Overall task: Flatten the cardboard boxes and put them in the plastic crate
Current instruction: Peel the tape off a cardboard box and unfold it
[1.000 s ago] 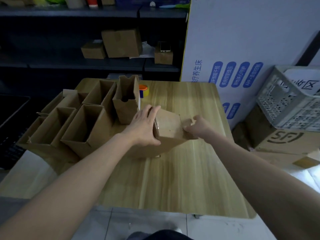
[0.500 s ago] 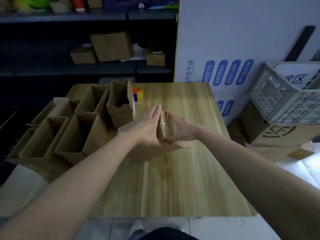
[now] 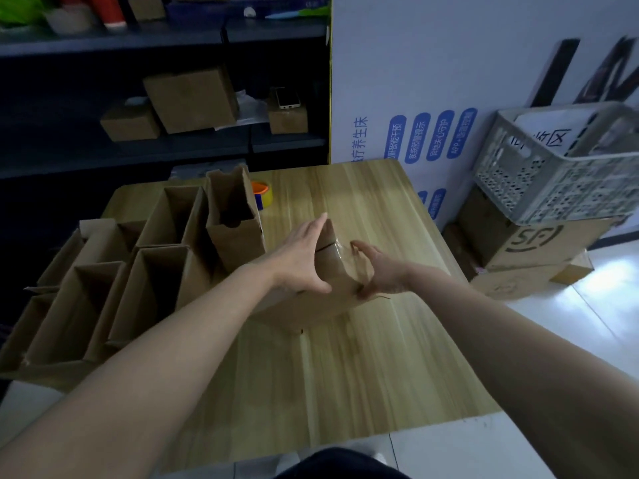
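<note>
A brown cardboard box (image 3: pixel 313 305) lies on the wooden table (image 3: pixel 363 357), taped along its top seam. My left hand (image 3: pixel 301 261) presses flat on its left side, thumb hooked over the near edge. My right hand (image 3: pixel 377 271) grips its right end, fingers curled on the cardboard. Several open, upright cardboard boxes (image 3: pixel 152 271) stand packed together on the table's left part, a taller one (image 3: pixel 235 219) at the back. The grey plastic crate (image 3: pixel 560 167) sits tilted on a large carton at the right, beyond the table.
A roll of yellow tape (image 3: pixel 262 195) lies behind the tall box. A big printed carton (image 3: pixel 529 240) stands on the floor under the crate. Dark shelves (image 3: pixel 173 143) with small boxes run along the back. A white printed panel (image 3: pixel 432 98) stands behind the table.
My right hand moved from the box's far right corner to its top seam beside my left hand. The box has turned slightly and the view has shifted right.
</note>
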The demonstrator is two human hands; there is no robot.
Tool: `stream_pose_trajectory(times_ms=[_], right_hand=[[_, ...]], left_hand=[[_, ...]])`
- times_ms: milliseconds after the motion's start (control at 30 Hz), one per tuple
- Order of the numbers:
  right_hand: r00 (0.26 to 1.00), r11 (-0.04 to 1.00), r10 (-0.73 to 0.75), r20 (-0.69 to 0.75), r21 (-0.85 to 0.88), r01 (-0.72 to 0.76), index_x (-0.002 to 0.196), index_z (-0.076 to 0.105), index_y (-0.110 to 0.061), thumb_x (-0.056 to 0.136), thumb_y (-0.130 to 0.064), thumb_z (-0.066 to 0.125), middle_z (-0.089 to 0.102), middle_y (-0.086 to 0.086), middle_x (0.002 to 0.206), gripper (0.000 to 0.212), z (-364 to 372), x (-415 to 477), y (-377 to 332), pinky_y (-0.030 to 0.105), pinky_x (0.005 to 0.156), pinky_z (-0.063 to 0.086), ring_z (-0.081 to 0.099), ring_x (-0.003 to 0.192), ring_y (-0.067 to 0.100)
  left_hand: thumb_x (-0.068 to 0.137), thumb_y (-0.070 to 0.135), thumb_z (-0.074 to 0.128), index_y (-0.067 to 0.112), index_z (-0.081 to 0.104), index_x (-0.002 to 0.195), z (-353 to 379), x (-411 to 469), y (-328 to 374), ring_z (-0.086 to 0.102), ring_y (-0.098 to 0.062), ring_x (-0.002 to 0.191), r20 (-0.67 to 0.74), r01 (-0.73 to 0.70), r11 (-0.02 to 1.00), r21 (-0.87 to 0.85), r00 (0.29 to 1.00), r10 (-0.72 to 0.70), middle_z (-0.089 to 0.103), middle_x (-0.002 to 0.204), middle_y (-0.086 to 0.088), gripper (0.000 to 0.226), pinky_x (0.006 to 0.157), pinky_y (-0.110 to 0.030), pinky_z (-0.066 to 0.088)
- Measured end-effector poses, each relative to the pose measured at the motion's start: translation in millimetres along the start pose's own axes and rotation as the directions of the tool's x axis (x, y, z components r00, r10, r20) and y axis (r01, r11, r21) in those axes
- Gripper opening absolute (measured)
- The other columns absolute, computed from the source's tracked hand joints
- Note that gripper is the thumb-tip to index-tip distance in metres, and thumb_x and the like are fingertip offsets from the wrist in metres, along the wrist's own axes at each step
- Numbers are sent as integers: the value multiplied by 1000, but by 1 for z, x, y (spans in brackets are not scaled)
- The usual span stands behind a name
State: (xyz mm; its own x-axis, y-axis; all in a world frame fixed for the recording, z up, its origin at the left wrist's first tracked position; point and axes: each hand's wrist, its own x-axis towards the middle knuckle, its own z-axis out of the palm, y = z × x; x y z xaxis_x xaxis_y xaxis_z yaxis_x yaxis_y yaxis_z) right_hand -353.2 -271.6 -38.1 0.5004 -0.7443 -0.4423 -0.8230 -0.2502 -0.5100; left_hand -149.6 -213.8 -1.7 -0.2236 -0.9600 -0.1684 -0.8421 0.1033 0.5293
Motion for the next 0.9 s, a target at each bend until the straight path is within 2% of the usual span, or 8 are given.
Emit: stream_pose_trajectory(times_ms=[100,267,500,633,700,767,833,900], right_hand=[[999,999,35,-18,-5,-35,151,-8,-26,63,-22,85,2,3,158,128,-2,1,6,51,115,20,12,143,35],[999,994,41,-26,-97,-43,149,-17,-29,61,-30,85,-13,-5,158,135,-26,3,6,58,115,8,-13,144,31],[999,949,28,43,-316,-12,150,-12,-28,61,-57,78,-9,-9,158,130,-39,8,-1,58,114,1,-17,144,27],[998,932,-51,26,-358,57,152,-4,-23,61,-68,72,-5,-8,158,126,-28,17,-14,53,113,-8,-21,143,27],[998,909,-62,12,-412,61,152,1,-19,61,-68,72,-2,-6,159,126,-27,20,-21,49,113,-11,-22,143,27],[997,888,-79,5,-454,72,152,8,-14,60,-66,74,6,-1,159,124,-27,22,-26,46,115,-6,-13,145,26],[996,905,-84,16,-417,83,150,16,-12,59,-59,79,14,2,156,120,-27,22,-31,44,115,17,11,143,29],[995,926,-90,35,-365,96,149,20,-13,59,-50,83,19,0,154,115,-26,20,-34,38,106,32,26,136,27]], left_hand=[[56,34,85,40,-8,145,-3,-1,-4,13,-15,141,-52,-26,994,-108,998,21,4,151,16,128,105,-25,22],[59,25,87,49,-12,141,1,-4,-9,14,-21,141,-94,-4,968,-253,995,-21,-3,152,16,131,100,-28,26],[56,23,89,43,-15,143,21,-18,-29,16,-24,141,8,178,946,-272,983,-183,-10,155,7,137,111,-41,24],[51,41,89,38,-8,144,18,-28,-46,12,-24,142,170,316,923,-219,944,-282,-6,154,7,135,113,-39,20],[50,57,84,32,6,146,14,-30,-46,15,-21,140,152,330,911,-247,942,-300,0,153,11,127,112,-40,23],[56,63,77,26,24,144,11,-28,-41,17,-16,138,59,282,924,-257,959,-276,9,148,16,110,112,-39,24],[70,56,72,29,39,137,13,-23,-31,24,-14,131,-56,200,966,-164,976,-211,22,142,15,80,109,-37,27],[80,43,68,28,47,133,16,-17,-18,33,-11,122,-113,155,981,-117,979,-168,35,135,9,58,100,-30,30]])
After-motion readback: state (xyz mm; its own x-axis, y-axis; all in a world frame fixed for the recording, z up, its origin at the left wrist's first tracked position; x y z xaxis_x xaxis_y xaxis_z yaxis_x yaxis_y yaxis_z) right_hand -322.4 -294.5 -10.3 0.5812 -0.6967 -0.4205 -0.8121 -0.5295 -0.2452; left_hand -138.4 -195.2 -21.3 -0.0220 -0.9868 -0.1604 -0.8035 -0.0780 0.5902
